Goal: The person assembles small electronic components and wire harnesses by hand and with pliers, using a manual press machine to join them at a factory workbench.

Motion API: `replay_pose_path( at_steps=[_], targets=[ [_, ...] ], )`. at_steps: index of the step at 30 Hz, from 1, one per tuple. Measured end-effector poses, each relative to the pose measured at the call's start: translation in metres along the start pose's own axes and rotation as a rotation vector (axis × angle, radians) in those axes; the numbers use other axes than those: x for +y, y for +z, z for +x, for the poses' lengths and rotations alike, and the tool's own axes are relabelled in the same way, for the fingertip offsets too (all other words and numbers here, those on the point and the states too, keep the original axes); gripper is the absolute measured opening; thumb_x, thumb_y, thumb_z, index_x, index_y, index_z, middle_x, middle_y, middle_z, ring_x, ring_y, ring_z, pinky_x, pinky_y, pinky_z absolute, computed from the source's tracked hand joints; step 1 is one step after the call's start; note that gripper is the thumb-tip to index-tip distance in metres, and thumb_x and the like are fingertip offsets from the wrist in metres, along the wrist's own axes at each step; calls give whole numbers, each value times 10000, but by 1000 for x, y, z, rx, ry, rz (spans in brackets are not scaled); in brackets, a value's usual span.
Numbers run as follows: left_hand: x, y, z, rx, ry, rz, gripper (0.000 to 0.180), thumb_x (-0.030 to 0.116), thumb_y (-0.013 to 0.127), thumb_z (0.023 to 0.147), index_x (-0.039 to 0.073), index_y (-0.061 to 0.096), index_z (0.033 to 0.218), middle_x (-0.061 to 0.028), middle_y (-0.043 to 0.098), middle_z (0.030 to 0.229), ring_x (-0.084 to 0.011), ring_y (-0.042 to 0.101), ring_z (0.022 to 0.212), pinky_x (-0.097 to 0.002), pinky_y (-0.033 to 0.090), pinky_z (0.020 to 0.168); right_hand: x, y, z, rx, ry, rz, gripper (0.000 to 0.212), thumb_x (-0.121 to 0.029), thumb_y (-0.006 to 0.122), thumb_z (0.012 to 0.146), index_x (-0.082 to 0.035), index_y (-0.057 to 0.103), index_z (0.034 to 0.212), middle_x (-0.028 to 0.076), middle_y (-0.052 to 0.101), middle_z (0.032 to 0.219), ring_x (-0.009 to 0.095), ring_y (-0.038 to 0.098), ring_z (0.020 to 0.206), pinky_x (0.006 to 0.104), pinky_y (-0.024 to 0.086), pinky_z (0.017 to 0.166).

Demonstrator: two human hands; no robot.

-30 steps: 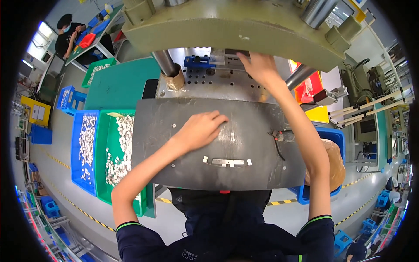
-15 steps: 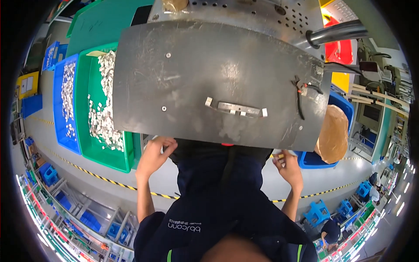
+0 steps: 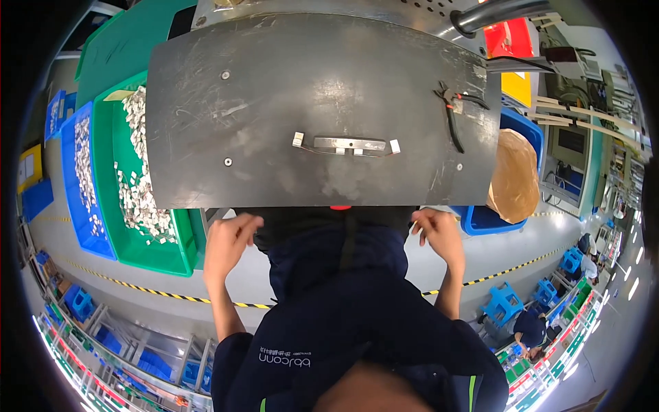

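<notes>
My left hand [image 3: 230,242] hangs just off the near edge of the dark metal worktop [image 3: 274,185], its fingers loosely bent, thumb apart, holding nothing I can see. Off the same edge, further right, my right hand [image 3: 441,235] has bent fingers partly spread, with nothing visible in them. Neither hand touches the worktop. On it, near the middle, lies a small grey metal bar [image 3: 350,144] with thin wires along it. A white connector [image 3: 298,139] sits at its left end and another white connector [image 3: 395,146] at its right. Cutting pliers [image 3: 451,117] with black and red handles lie opened to the right.
Left of the worktop, a green bin [image 3: 180,240] and a blue bin [image 3: 110,248] hold many small white parts. At the right, a brown paper-like sheet [image 3: 515,178] lies in a blue bin [image 3: 480,223]. A metal pipe [image 3: 494,15] crosses the far right corner.
The whole view has shifted, so the worktop sits further left and up. Both hands have moved slightly, their fingers loosening. The bar, connectors and pliers have not moved on the worktop.
</notes>
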State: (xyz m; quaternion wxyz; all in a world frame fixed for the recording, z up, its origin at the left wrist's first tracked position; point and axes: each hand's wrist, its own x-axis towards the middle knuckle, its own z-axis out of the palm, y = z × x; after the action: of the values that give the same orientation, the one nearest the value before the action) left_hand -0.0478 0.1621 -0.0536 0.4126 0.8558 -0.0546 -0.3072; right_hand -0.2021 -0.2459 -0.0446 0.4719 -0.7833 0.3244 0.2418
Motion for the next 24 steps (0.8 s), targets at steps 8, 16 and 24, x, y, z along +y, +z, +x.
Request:
replay_pose_path(
  at_steps=[8, 16, 24],
  targets=[
    [107, 37, 45, 232, 523, 75, 92, 50, 854, 839, 49, 775, 886, -46, 573, 590, -112, 433, 465, -288, 329, 471, -113, 54, 22, 190, -728, 22, 76, -70, 807, 912, -37, 739, 926, 51, 529, 554, 143, 483, 436, 313, 403, 478],
    [100, 62, 80, 391, 651, -45, 122, 58, 864, 835, 46, 807, 942, -67, 674, 687, -127, 495, 500, -295, 395, 486, -108, 72, 63, 591, -906, 31, 152, -1, 867, 815, -70, 785, 923, -13, 413, 512, 75, 380, 442, 254, 304, 450],
    [101, 65, 85, 404, 648, 64, 95, 71, 833, 862, 62, 813, 955, -73, 710, 724, -203, 601, 531, -317, 448, 502, -114, 74, 65, 638, -882, 17, 172, -3, 862, 832, -71, 808, 981, 1, 394, 518, 78, 357, 454, 265, 293, 457]
  ],
)
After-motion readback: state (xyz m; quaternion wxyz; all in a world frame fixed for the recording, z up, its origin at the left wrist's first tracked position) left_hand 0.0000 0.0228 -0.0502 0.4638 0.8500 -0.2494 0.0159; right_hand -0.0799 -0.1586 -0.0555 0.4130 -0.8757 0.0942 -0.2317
